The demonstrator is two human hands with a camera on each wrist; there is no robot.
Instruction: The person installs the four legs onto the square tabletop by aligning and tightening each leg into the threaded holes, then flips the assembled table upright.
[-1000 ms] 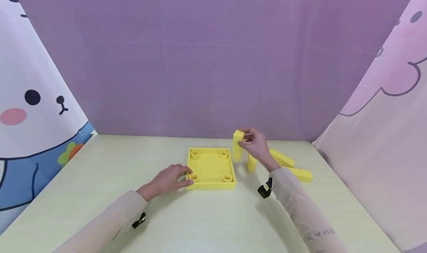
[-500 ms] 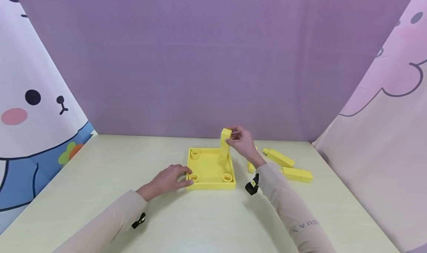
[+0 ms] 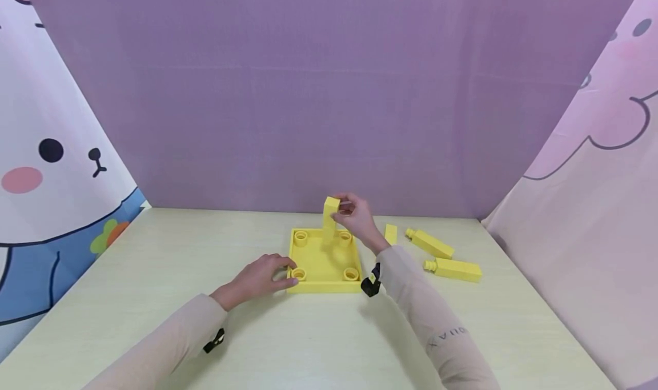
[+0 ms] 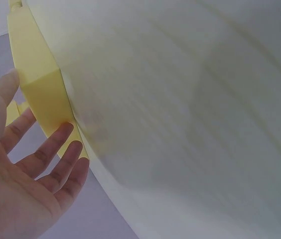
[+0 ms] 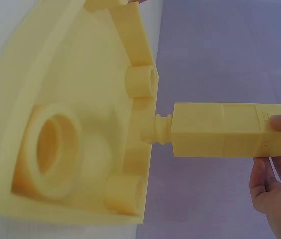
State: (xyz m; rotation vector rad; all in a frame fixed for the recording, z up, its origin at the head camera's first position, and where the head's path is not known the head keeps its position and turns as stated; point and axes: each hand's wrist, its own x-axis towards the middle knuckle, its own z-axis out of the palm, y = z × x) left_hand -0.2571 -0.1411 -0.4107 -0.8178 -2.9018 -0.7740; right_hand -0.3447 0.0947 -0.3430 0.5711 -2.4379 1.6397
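A shallow yellow square tray [image 3: 324, 288] with a raised rim and a round socket in each corner lies on the table. My left hand [image 3: 259, 278] holds its near left corner, thumb against the front wall and fingers at the left side; the left wrist view shows these fingers [image 4: 56, 149] along the wall. With thumb and fingertips, my right hand [image 3: 357, 216] pinches the upper end of an upright yellow square peg [image 3: 329, 216]. Its threaded tip [image 5: 163, 129] points down over the back part of the tray, between the two back sockets [image 5: 143, 81], apart from both.
Right of the tray lie two more pegs with threaded ends, an upper peg [image 3: 433, 244] and a lower peg [image 3: 454, 269]. Another yellow peg [image 3: 390, 233] is partly hidden behind the right forearm. A purple cloth [image 3: 329, 93] hangs behind the table [image 3: 319, 344].
My right hand has carried the peg leftward from beside the tray, past its back right corner, to over the tray's back middle. The left hand has stayed at the tray's corner.
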